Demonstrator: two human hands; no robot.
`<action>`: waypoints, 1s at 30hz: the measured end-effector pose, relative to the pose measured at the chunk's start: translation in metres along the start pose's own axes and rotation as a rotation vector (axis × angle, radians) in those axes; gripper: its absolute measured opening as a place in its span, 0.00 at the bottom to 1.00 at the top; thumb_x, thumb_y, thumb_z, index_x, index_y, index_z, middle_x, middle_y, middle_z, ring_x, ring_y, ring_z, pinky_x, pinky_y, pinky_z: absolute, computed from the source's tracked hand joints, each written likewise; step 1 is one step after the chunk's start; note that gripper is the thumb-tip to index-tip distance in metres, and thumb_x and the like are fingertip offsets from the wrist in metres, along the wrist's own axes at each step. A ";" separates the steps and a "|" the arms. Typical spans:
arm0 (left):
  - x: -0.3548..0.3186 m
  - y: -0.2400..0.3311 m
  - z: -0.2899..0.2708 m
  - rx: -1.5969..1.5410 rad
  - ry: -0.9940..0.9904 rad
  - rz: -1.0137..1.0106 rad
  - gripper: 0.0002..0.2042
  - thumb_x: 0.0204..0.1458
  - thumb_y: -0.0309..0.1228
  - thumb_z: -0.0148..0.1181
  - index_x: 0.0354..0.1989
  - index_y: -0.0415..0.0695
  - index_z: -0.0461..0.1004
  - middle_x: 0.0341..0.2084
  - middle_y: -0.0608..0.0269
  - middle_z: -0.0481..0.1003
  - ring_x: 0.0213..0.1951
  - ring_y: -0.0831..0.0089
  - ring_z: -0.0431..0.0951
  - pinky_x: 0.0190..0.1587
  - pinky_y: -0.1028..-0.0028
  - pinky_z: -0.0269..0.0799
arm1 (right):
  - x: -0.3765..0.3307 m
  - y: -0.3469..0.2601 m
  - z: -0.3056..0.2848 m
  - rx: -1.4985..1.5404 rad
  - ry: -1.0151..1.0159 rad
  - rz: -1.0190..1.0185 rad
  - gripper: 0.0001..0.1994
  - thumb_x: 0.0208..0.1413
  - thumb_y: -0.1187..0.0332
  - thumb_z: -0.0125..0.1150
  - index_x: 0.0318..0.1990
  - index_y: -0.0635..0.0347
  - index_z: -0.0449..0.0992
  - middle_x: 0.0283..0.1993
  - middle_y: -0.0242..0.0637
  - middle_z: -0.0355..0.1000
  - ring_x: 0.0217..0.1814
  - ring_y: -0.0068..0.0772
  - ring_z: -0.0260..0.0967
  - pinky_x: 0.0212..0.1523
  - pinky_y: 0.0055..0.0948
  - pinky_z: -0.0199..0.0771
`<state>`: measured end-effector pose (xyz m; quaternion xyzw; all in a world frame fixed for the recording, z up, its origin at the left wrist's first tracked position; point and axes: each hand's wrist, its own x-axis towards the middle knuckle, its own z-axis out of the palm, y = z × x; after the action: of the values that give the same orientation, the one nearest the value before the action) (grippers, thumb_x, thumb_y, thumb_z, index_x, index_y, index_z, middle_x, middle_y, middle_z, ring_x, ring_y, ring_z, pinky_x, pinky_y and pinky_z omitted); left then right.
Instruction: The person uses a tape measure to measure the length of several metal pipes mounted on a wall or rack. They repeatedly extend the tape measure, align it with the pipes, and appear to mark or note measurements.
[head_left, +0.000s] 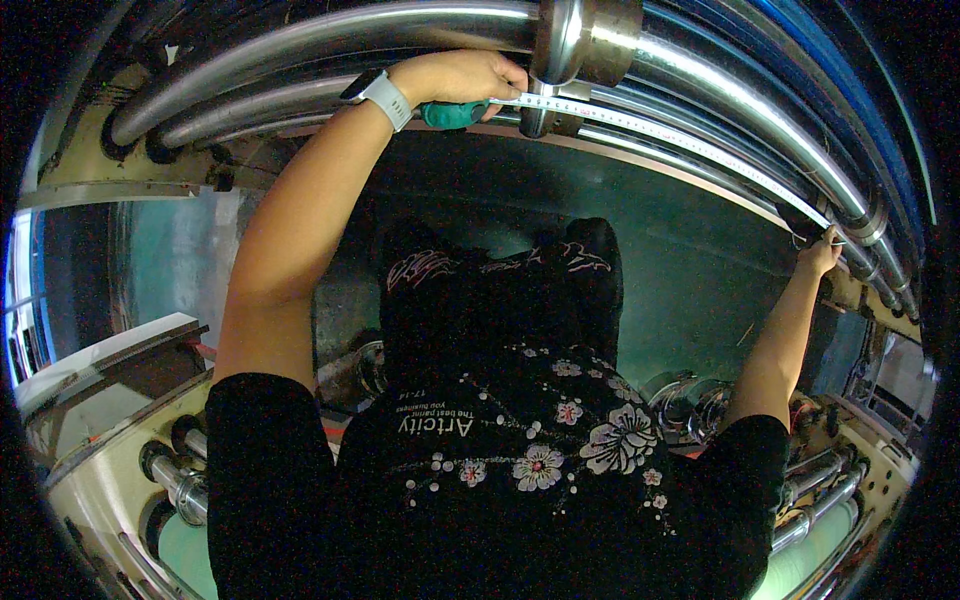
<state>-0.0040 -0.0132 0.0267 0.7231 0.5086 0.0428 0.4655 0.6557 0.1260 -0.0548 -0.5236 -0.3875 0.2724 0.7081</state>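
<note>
A green tape measure point(455, 114) sits in my left hand point(465, 78), whose fingers are closed around its case and the start of the blade. From there the white blade point(680, 135) stretches to the right along the steel rollers, close beneath the upper one. My right hand point(823, 252) pinches the blade's far end beside a collar point(872, 228) near the rollers' right end. Next to my left fingers is another, wider steel collar point(562, 45) on the upper roller point(400, 28). The right fingertips are small and partly hidden.
Several parallel rollers and shafts span the machine ahead, between cream side frames point(75, 160). Below them lies a dark green panel point(690, 240). Metal shafts point(180, 480) and pale green rollers point(185, 555) stand low at both sides, near my elbows.
</note>
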 end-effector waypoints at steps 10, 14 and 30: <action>0.000 -0.002 0.001 -0.009 0.005 -0.025 0.13 0.52 0.36 0.44 0.41 0.44 0.68 0.15 0.69 0.67 0.19 0.79 0.68 0.24 0.78 0.63 | -0.003 -0.002 0.004 -0.032 0.022 0.014 0.11 0.48 0.66 0.56 0.36 0.62 0.65 0.33 0.35 0.66 0.33 0.32 0.65 0.32 0.30 0.68; -0.002 0.002 0.001 -0.013 0.014 -0.030 0.13 0.51 0.36 0.44 0.42 0.44 0.68 0.15 0.69 0.67 0.19 0.80 0.68 0.24 0.78 0.63 | -0.003 -0.004 0.003 -0.043 0.040 0.021 0.12 0.47 0.65 0.56 0.35 0.62 0.65 0.33 0.35 0.66 0.32 0.32 0.65 0.31 0.29 0.68; 0.048 -0.035 0.062 0.192 -0.012 0.368 0.09 0.44 0.31 0.46 0.33 0.43 0.69 0.26 0.57 0.71 0.31 0.62 0.69 0.35 0.65 0.64 | 0.028 0.012 -0.175 -0.905 0.100 0.581 0.22 0.46 0.55 0.55 0.47 0.54 0.63 0.25 0.31 0.68 0.19 0.31 0.62 0.19 0.32 0.67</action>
<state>0.0278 -0.0135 -0.0535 0.8451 0.3669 0.0744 0.3817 0.8170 0.0591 -0.0852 -0.8743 -0.2711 0.2377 0.3250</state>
